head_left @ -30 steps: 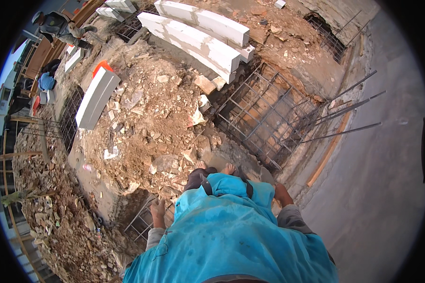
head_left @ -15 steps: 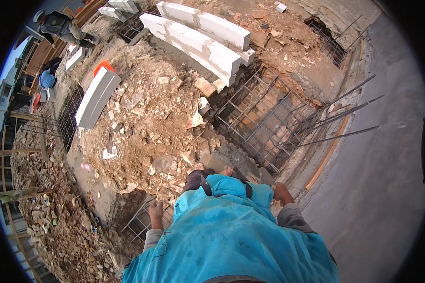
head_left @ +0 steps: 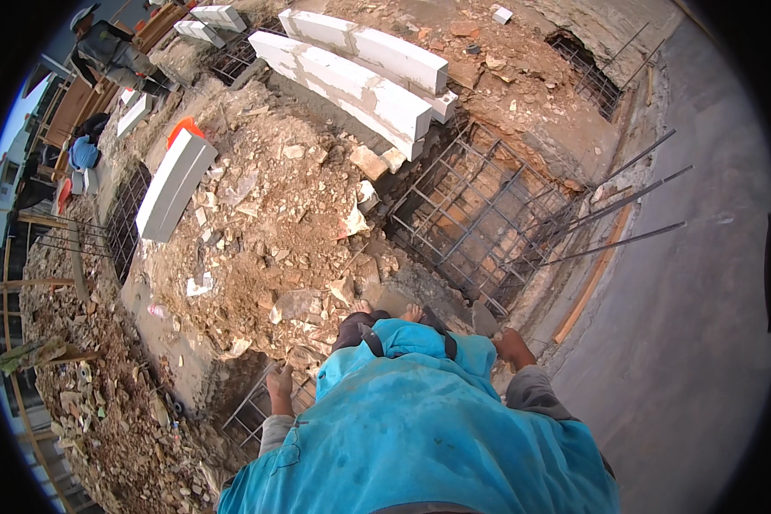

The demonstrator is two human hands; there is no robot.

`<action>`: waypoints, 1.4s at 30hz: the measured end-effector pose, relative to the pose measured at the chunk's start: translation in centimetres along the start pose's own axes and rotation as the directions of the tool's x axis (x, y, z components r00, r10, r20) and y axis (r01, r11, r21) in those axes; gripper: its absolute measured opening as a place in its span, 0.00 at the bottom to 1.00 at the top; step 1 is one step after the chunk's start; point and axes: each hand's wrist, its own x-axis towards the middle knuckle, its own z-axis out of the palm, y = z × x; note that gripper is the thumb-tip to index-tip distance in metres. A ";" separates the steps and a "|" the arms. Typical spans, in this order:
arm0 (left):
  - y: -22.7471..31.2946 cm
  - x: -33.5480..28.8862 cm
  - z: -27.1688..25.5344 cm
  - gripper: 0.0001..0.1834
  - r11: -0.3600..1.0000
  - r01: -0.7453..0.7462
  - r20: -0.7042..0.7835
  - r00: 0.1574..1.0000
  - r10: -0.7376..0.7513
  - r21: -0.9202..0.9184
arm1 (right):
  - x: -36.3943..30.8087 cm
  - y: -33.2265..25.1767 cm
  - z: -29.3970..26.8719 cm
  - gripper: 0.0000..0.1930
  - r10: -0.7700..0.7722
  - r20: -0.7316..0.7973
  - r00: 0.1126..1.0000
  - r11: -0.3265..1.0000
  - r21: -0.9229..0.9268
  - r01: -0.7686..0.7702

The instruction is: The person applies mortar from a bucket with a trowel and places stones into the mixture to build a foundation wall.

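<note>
I look down over my blue shirt (head_left: 420,437) at a building site. My left hand (head_left: 278,385) hangs at my side with loose fingers and holds nothing; below it is a rebar cage (head_left: 253,411) in a pit. At my other side, my right hand (head_left: 514,347) is curled and empty, near the edge of a trench with a larger rebar cage (head_left: 480,214). My feet (head_left: 385,319) stand on rubble at the rim of a heap of earth and stones (head_left: 265,223).
White concrete blocks (head_left: 360,77) lie across the far side of the heap, and another block (head_left: 173,184) lies to the left. Long steel bars (head_left: 625,223) stick out over a grey paved surface (head_left: 702,325) on the right. Another person (head_left: 111,51) works at the far upper left.
The view has shifted slightly, bringing the person at the upper left further into sight. My hands stay at my sides, almost unmoved.
</note>
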 end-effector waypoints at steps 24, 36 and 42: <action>-1.1 -0.7 1.5 0.33 0.983 0.084 0.041 0.995 -0.091 0.161 | 1.8 3.7 2.5 0.20 -0.131 -0.058 0.990 0.969 -0.218 0.115; -0.5 -2.3 2.2 0.33 0.979 0.065 0.019 0.997 -0.070 0.194 | 1.7 4.0 2.5 0.19 -0.130 -0.034 0.991 0.943 -0.313 0.113; -0.9 -1.7 1.7 0.33 0.977 0.094 0.008 0.995 -0.097 0.193 | 1.7 3.1 2.1 0.26 -0.056 0.018 0.998 0.979 -0.194 0.059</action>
